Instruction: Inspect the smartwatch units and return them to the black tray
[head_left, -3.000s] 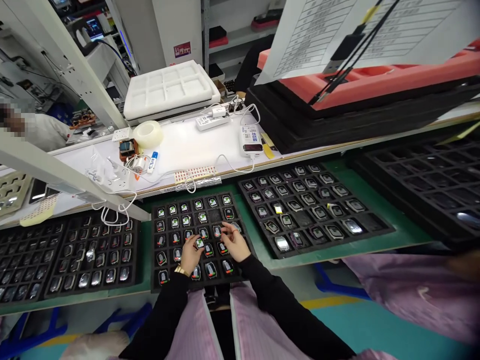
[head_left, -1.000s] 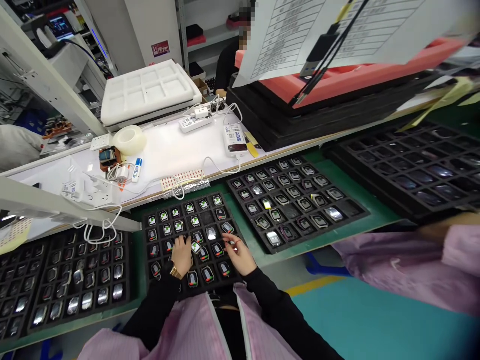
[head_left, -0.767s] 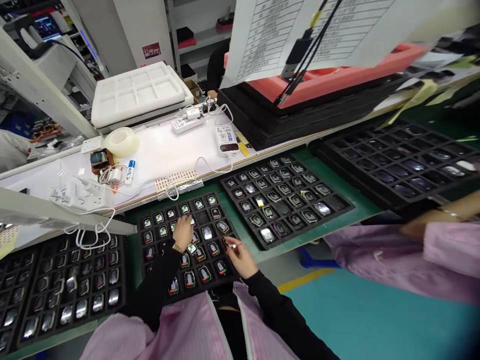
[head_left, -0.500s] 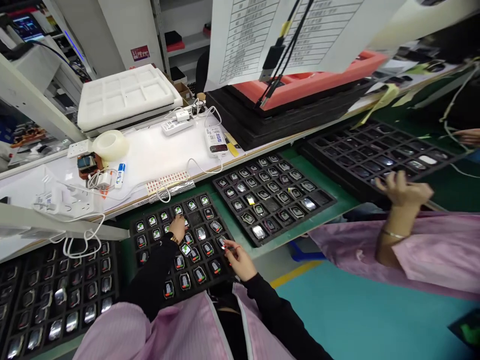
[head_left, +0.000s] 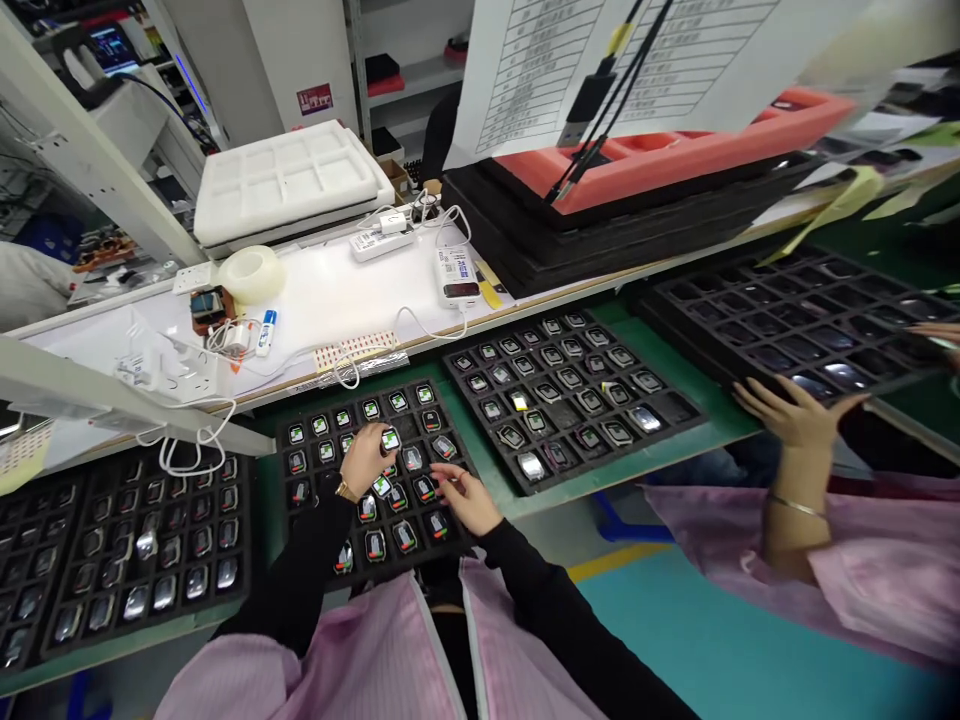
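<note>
Hand, left (head_left: 365, 461): thumb and fingers closed on the edges of a lit watch (head_left: 390, 438), white and green on its screen, face up over the upper middle of the near tray (head_left: 382, 568). Gold band (head_left: 347, 491) at that wrist. Right hand (head_left: 466, 497): fingers bent over the right part of the same tray, fingertips near a watch with a red-and-green mark (head_left: 425, 487); cannot tell whether they grasp anything.

Near tray: black, gridded, most visible cells holding watches. To its right, a second black tray (head_left: 559, 408) of watches, one carrying a yellow piece (head_left: 519, 401); farther right, a stacked dark tray (head_left: 806, 312), with a co-worker's hand (head_left: 801, 412) at its near edge. To the left, another watch tray (head_left: 154, 543).

Shelf behind: tape roll (head_left: 252, 274), blue-and-white tube (head_left: 266, 333), sheet of red marks (head_left: 354, 352), white box with dark display (head_left: 456, 277), white foam tray (head_left: 289, 182). Printed sheet (head_left: 555, 80) at upper right, in front of red foam (head_left: 675, 150).
</note>
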